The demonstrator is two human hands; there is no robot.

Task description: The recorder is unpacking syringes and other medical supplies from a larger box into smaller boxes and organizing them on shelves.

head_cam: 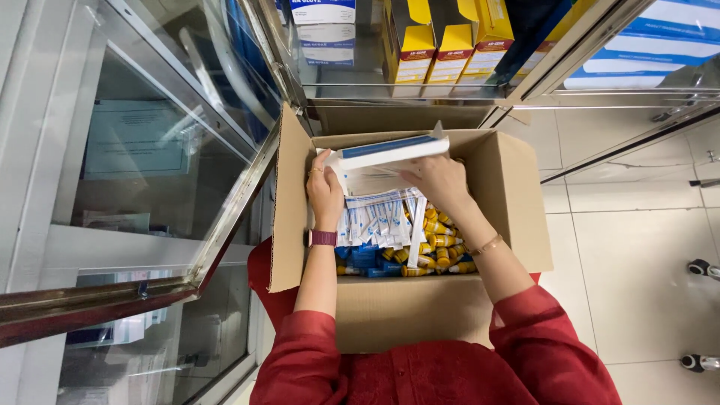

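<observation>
Two hands work inside an open cardboard box that rests on the lap of a person in red sleeves, seen from the head camera looking straight down. Between them they lift a flat white-and-blue carton, tilted with its long edge up, above the far end of the box. The left hand is closed on the carton's left end, thumb up along its side; a ring sits on one finger and a dark red watch on the wrist. The right hand grips the carton from below and behind near its middle, fingers curled under it, with a thin bracelet on that wrist.

Under the carton, the box holds a row of white-and-blue sachets standing on edge, yellow tubes heaped along the right side, and small blue packs at the near end.

Beyond the box stands a glass-fronted cabinet; its open door swings out to the left. On the shelf are yellow cartons and white boxes. Pale floor tiles lie to the right.
</observation>
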